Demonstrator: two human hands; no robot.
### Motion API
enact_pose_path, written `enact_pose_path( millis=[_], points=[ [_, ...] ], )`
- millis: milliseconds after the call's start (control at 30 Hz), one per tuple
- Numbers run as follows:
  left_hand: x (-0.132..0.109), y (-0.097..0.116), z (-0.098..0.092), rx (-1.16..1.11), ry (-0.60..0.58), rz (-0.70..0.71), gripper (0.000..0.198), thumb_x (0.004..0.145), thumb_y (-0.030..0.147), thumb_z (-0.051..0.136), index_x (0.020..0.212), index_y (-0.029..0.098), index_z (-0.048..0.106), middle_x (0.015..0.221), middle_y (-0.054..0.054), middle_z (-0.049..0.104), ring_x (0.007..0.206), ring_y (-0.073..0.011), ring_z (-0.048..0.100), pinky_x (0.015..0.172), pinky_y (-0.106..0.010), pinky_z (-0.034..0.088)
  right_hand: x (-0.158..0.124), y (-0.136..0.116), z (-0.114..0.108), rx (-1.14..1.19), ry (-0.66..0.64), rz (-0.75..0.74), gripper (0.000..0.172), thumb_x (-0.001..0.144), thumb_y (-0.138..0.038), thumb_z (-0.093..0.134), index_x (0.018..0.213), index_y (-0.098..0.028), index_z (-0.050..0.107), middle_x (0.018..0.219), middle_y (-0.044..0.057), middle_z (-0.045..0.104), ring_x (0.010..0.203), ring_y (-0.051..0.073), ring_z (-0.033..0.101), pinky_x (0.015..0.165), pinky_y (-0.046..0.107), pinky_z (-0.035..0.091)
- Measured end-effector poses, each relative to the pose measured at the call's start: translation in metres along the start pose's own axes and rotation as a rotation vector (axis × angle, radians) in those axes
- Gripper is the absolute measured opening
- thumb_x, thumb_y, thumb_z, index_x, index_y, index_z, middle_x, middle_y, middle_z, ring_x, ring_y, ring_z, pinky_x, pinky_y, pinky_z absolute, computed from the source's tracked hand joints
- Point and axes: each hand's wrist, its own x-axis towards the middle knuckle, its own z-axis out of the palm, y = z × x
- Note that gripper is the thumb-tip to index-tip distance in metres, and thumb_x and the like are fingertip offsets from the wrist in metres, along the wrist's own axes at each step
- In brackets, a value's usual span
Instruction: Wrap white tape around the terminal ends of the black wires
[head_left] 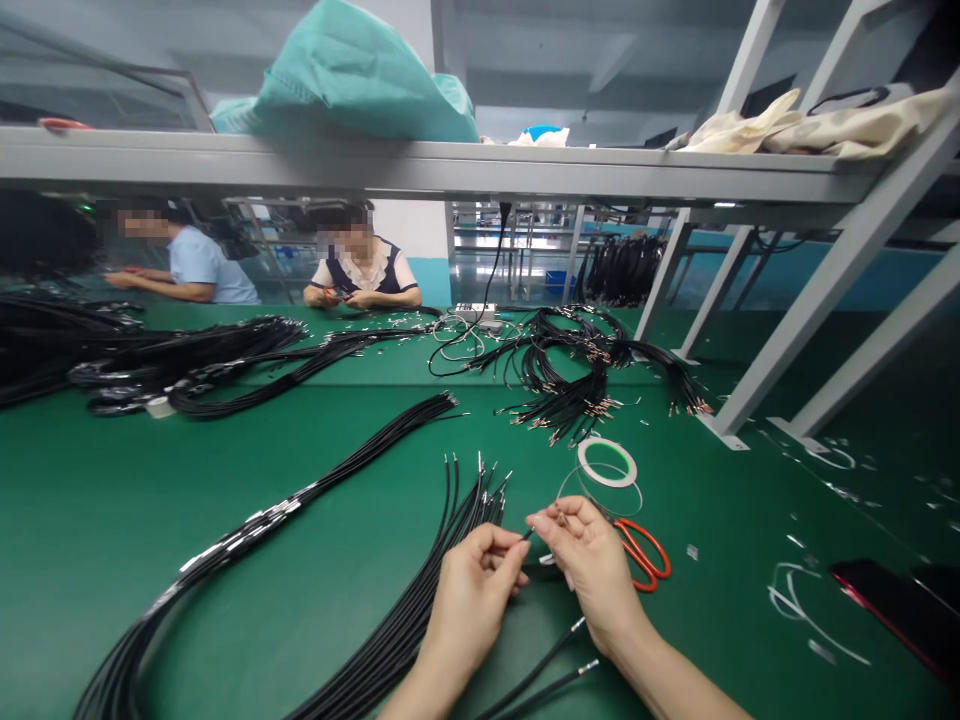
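Note:
My left hand [480, 580] pinches a black cable [528, 534] close to its end, which points toward my right hand [589, 555]. The fingertips of my right hand are pressed together at that cable end; whatever lies between them is too small to make out. Behind my left wrist a bundle of black cables [420, 610] with bare silvery tips fans out on the green table. Two more cable ends [551, 665] stick out below my hands. Orange-handled scissors [645, 555] lie just right of my right hand, beside a roll of white tape [607, 462].
Another cable bundle [255, 525] curves along the left. Coiled cables with coppery ends [577, 380] lie farther back, near the metal shelf legs [817, 290]. White scraps [795, 600] and a dark red-edged object [892, 610] are at right. Two people sit across the table.

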Motion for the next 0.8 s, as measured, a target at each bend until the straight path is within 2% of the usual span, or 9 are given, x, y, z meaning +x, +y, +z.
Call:
enact_pose_path(
  millis=[67,167,200,267,367,533,600,700,800],
  points=[
    [-0.002,-0.001,0.000,0.081,0.033,0.079,0.021,0.080,0.037,0.061,0.077,0.016,0.063,0.068,-0.003,0.064,0.059,-0.0152,0.062,0.055,-0.023,0.049,0.000,0.002,0.001,0.006,-0.027,-0.026,0.033,0.066,-0.032,0.080,0.082,-0.021,0.054,0.076,0.001,0.066,0.070,0.015,0.063,0.062,0.026,0.049],
    [-0.004,-0.002,0.000,0.158,0.055,0.162,0.018,0.082,0.033,0.059,0.077,0.017,0.065,0.071,-0.003,0.065,0.061,-0.0153,0.063,0.057,-0.024,0.050,0.000,0.003,-0.003,0.011,-0.099,-0.016,0.038,0.063,-0.029,0.082,0.084,-0.021,0.052,0.080,0.002,0.069,0.080,0.018,0.065,0.075,0.031,0.051],
    [-0.005,-0.002,0.000,0.168,0.060,0.175,0.017,0.082,0.032,0.059,0.077,0.017,0.065,0.072,-0.003,0.065,0.061,-0.0153,0.063,0.057,-0.024,0.050,0.000,0.002,-0.004,0.008,-0.104,-0.004,0.040,0.062,-0.029,0.083,0.086,-0.021,0.052,0.081,0.003,0.069,0.081,0.018,0.065,0.074,0.030,0.051],
    [-0.005,-0.002,-0.001,0.181,0.067,0.194,0.015,0.083,0.030,0.058,0.079,0.018,0.065,0.072,-0.003,0.065,0.061,-0.0152,0.063,0.058,-0.024,0.050,0.000,0.000,-0.006,-0.010,-0.084,0.016,0.040,0.064,-0.031,0.081,0.088,-0.021,0.051,0.080,0.002,0.068,0.071,0.015,0.064,0.059,0.024,0.050],
    [-0.005,-0.002,-0.001,0.218,0.073,0.222,0.014,0.084,0.029,0.057,0.080,0.018,0.064,0.072,-0.002,0.064,0.062,-0.0151,0.062,0.058,-0.024,0.050,0.000,-0.002,-0.006,-0.030,-0.039,0.020,0.034,0.072,-0.034,0.076,0.092,-0.022,0.051,0.076,-0.001,0.065,0.054,0.010,0.057,0.042,0.018,0.040],
    [-0.005,-0.002,0.001,0.284,0.072,0.244,0.016,0.085,0.029,0.055,0.078,0.018,0.063,0.072,-0.002,0.062,0.062,-0.0152,0.061,0.059,-0.024,0.050,0.000,0.003,-0.001,0.029,-0.079,-0.021,0.038,0.066,-0.027,0.081,0.088,-0.021,0.051,0.077,-0.001,0.065,0.078,0.014,0.062,0.072,0.024,0.050],
    [-0.005,-0.001,0.001,0.273,0.069,0.236,0.016,0.086,0.029,0.054,0.079,0.018,0.063,0.074,-0.003,0.063,0.063,-0.0154,0.062,0.060,-0.025,0.051,-0.002,0.002,-0.002,-0.018,-0.075,-0.012,0.035,0.069,-0.031,0.078,0.090,-0.021,0.052,0.077,-0.001,0.066,0.064,0.011,0.060,0.063,0.022,0.049],
    [-0.004,-0.002,0.001,0.257,0.086,0.234,0.014,0.086,0.029,0.054,0.084,0.019,0.064,0.078,-0.003,0.064,0.065,-0.0158,0.064,0.062,-0.026,0.052,-0.008,-0.004,-0.005,-0.170,-0.022,-0.032,0.024,0.083,-0.040,0.062,0.089,-0.019,0.054,0.077,0.001,0.067,0.038,0.003,0.040,0.041,0.018,0.036],
    [-0.003,-0.003,0.000,0.264,0.120,0.239,0.014,0.086,0.028,0.053,0.089,0.019,0.063,0.081,-0.004,0.065,0.068,-0.0167,0.066,0.064,-0.027,0.054,-0.015,-0.011,-0.007,-0.289,-0.008,-0.063,0.027,0.088,-0.045,0.053,0.087,-0.018,0.056,0.084,0.004,0.068,0.035,0.002,0.036,0.036,0.019,0.031]
  ],
)
